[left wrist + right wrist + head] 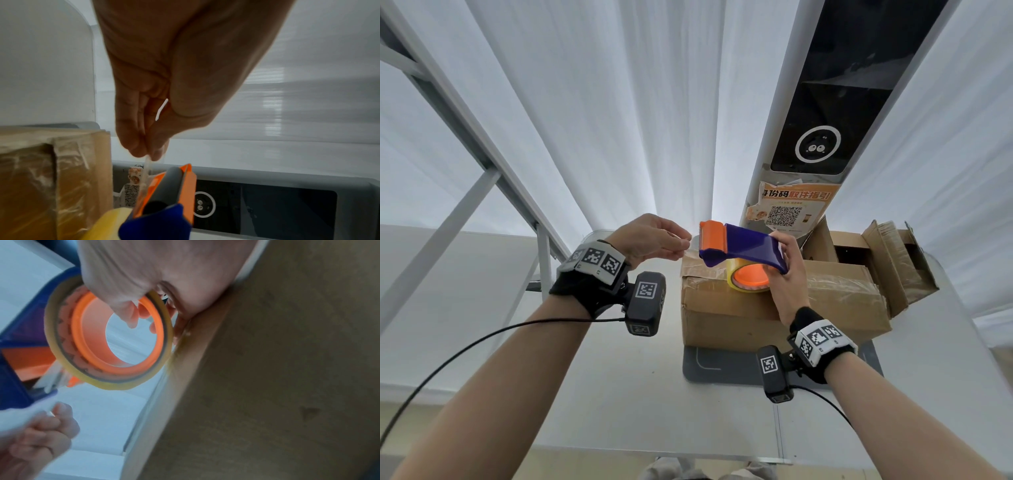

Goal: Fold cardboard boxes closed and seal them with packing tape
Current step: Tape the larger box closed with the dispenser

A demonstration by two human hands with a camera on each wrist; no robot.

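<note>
A blue and orange tape dispenser [739, 248] with a yellowish tape roll [748, 279] hangs just above a closed cardboard box [774, 305] wrapped in clear tape. My right hand [786, 270] grips the dispenser's blue handle; in the right wrist view its fingers curl round the roll [111, 331]. My left hand [654, 240] pinches the free end of the clear tape [147, 164] at the orange front of the dispenser [170, 186]. The box [51, 178] stands to the left in the left wrist view.
The box sits on a grey mat [722, 366] on a white table [619, 377]. An open cardboard box [876, 253] stands behind it at the right. A white and black kiosk [822, 137] with an orange QR notice rises behind. White curtains and a metal frame [482, 164] surround.
</note>
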